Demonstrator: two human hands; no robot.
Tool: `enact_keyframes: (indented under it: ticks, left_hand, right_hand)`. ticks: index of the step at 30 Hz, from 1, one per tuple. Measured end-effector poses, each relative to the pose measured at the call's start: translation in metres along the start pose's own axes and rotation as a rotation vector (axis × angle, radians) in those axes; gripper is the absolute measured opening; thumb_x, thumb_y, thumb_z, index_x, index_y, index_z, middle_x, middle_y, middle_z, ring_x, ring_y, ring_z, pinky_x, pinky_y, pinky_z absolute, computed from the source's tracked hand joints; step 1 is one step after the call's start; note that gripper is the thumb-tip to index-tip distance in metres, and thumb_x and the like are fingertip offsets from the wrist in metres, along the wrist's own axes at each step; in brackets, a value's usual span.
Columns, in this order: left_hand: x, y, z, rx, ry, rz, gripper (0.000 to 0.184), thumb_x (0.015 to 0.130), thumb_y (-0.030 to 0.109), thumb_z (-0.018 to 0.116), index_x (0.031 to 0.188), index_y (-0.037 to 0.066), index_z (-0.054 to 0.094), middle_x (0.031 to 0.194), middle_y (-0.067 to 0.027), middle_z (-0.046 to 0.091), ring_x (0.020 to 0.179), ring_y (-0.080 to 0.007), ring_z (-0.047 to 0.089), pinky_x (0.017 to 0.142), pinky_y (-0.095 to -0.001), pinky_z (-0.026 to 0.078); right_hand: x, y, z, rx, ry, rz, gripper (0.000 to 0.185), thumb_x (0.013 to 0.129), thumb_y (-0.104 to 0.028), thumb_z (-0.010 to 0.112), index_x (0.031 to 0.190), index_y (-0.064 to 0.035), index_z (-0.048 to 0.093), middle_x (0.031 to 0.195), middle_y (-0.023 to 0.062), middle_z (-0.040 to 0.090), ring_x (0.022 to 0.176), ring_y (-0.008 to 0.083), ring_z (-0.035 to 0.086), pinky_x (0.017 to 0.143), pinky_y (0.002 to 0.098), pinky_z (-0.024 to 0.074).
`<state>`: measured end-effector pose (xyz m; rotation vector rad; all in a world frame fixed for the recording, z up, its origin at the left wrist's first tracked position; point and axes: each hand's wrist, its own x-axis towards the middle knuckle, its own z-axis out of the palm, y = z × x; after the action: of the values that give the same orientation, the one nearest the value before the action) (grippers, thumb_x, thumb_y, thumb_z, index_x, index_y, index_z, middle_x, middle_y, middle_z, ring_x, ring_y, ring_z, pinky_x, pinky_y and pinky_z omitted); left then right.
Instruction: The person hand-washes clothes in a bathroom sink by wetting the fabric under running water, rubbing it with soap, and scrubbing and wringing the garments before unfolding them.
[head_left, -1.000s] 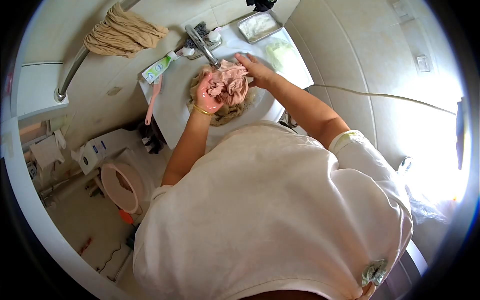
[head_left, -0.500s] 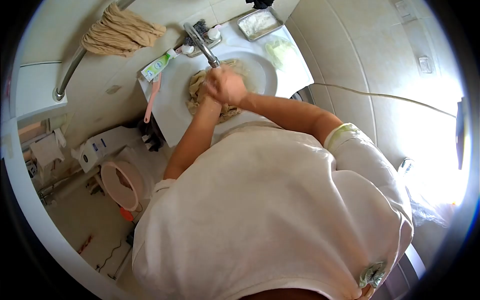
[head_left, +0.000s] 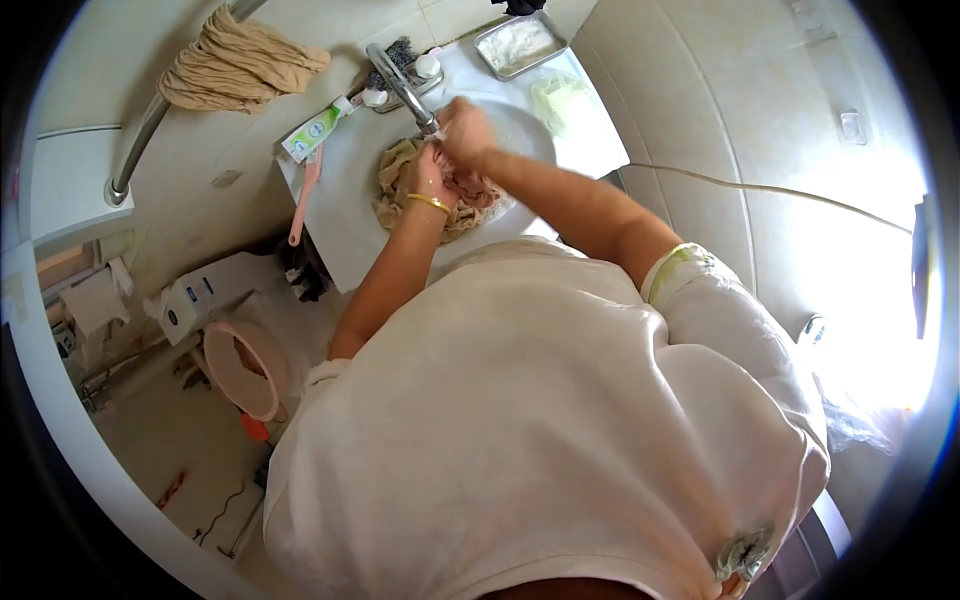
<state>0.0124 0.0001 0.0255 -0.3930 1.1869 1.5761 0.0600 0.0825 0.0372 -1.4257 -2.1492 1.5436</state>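
Observation:
Under the metal faucet (head_left: 402, 88), my two hands are close together over the white sink (head_left: 335, 205). My left hand (head_left: 430, 172), with a gold bangle at its wrist, is closed on the wet pink cloth (head_left: 472, 190). Just above and to its right is my right hand (head_left: 465, 132), blurred and closed at the upper part of the same cloth. Part of the pink cloth hangs below the hands, and the rest is hidden by them. A beige cloth (head_left: 392, 190) lies bunched in the basin beneath.
A green and white tube (head_left: 315, 132) and a pink brush (head_left: 306, 200) lie on the counter's left side. A metal tray (head_left: 520, 48) and a pale green bag (head_left: 562, 103) are at the right. Beige fabric (head_left: 240, 65) hangs over a rail. A pink basin (head_left: 240, 370) stands lower left.
The pink cloth was bunched up in my left hand, with my right hand open beside it. Both hands then came together under the faucet, and the cloth now hangs lower.

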Motion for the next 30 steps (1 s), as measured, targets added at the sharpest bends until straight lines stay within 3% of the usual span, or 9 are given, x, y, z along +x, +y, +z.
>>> enact_keyframes:
  ticks: [4, 6, 8, 12, 15, 18, 24, 28, 30]
  left_hand:
    - [0.022, 0.007, -0.021, -0.182, -0.427, -0.049, 0.015, 0.084, 0.015, 0.045, 0.069, 0.012, 0.047, 0.060, 0.0015, 0.042, 0.054, -0.0081, 0.040, 0.052, -0.0232, 0.037]
    - [-0.023, 0.032, 0.018, -0.121, -0.084, -0.076, 0.026, 0.087, 0.030, 0.038, 0.081, 0.009, 0.051, 0.078, -0.0025, 0.054, 0.073, -0.0178, 0.052, 0.067, -0.0307, 0.044]
    - [0.049, 0.033, -0.048, -0.240, -0.965, -0.184, 0.036, 0.088, 0.037, 0.034, 0.088, 0.008, 0.054, 0.087, -0.0043, 0.057, 0.082, -0.0216, 0.054, 0.075, -0.0380, 0.045]
    - [-0.010, 0.021, 0.003, -0.049, -0.100, -0.150, 0.034, 0.088, 0.037, 0.038, 0.091, 0.008, 0.055, 0.086, -0.0053, 0.058, 0.082, -0.0217, 0.056, 0.074, -0.0394, 0.046]
    - [-0.011, 0.021, -0.003, -0.016, -0.336, -0.098, 0.030, 0.086, 0.029, 0.042, 0.099, 0.005, 0.055, 0.095, -0.0088, 0.060, 0.089, -0.0231, 0.057, 0.079, -0.0366, 0.047]
    - [0.002, 0.024, -0.014, -0.066, -0.527, 0.007, 0.029, 0.083, 0.021, 0.046, 0.103, 0.001, 0.054, 0.102, -0.0111, 0.059, 0.094, -0.0228, 0.057, 0.084, -0.0365, 0.046]
    - [-0.018, 0.048, -0.024, -0.058, -0.584, 0.175, 0.023, 0.078, 0.009, 0.047, 0.100, 0.003, 0.054, 0.099, -0.0105, 0.058, 0.097, -0.0228, 0.055, 0.088, -0.0383, 0.043]
    - [0.000, 0.031, -0.040, -0.259, -0.440, 0.055, 0.029, 0.078, 0.011, 0.043, 0.103, 0.003, 0.054, 0.105, -0.0116, 0.057, 0.102, -0.0268, 0.053, 0.091, -0.0434, 0.041]
    - [0.001, 0.029, -0.043, -0.249, -0.347, -0.027, 0.033, 0.084, 0.027, 0.044, 0.103, 0.003, 0.055, 0.104, -0.0118, 0.058, 0.099, -0.0263, 0.054, 0.090, -0.0430, 0.041]
  right_hand:
    - [0.010, -0.009, -0.010, 0.050, 0.142, 0.045, 0.029, 0.076, -0.023, 0.058, 0.096, -0.0016, 0.054, 0.096, 0.0214, 0.054, 0.088, 0.0400, 0.053, 0.081, 0.0422, 0.0429]
    - [-0.037, -0.033, -0.006, -0.002, 0.164, -0.133, 0.027, 0.077, -0.023, 0.058, 0.093, -0.0014, 0.053, 0.096, 0.0209, 0.055, 0.087, 0.0405, 0.053, 0.080, 0.0430, 0.0429]
    - [-0.056, -0.010, 0.025, -0.060, 0.122, -0.551, 0.024, 0.078, -0.022, 0.057, 0.095, -0.0058, 0.053, 0.097, 0.0214, 0.054, 0.088, 0.0410, 0.052, 0.078, 0.0437, 0.0428]
    - [-0.042, -0.032, -0.001, -0.084, 0.099, -0.115, 0.025, 0.078, -0.019, 0.052, 0.097, -0.0023, 0.048, 0.092, 0.0246, 0.056, 0.088, 0.0398, 0.054, 0.080, 0.0431, 0.0427]
    - [0.023, 0.017, -0.001, -0.054, 0.091, 0.069, 0.032, 0.080, -0.021, 0.054, 0.099, 0.0037, 0.048, 0.090, 0.0235, 0.061, 0.079, 0.0344, 0.061, 0.073, 0.0387, 0.0474]
    - [0.040, 0.042, -0.028, 0.765, -0.463, 0.518, 0.035, 0.079, -0.020, 0.060, 0.109, -0.0043, 0.050, 0.094, 0.0099, 0.062, 0.087, 0.0248, 0.059, 0.077, 0.0432, 0.0460]
    - [-0.013, 0.040, -0.073, 0.759, -0.805, 0.470, 0.031, 0.079, -0.019, 0.057, 0.110, -0.0139, 0.051, 0.104, 0.0047, 0.056, 0.102, 0.0237, 0.052, 0.084, 0.0500, 0.0419]
    - [0.001, 0.044, -0.061, 1.069, -0.415, 0.396, 0.020, 0.080, -0.017, 0.052, 0.099, -0.0111, 0.057, 0.093, 0.0061, 0.061, 0.083, 0.0211, 0.060, 0.076, 0.0416, 0.0481]
    - [-0.032, -0.003, -0.057, 0.802, -0.337, 0.082, 0.015, 0.080, -0.019, 0.052, 0.080, -0.0082, 0.062, 0.072, 0.0080, 0.062, 0.072, 0.0190, 0.061, 0.069, 0.0360, 0.0493]
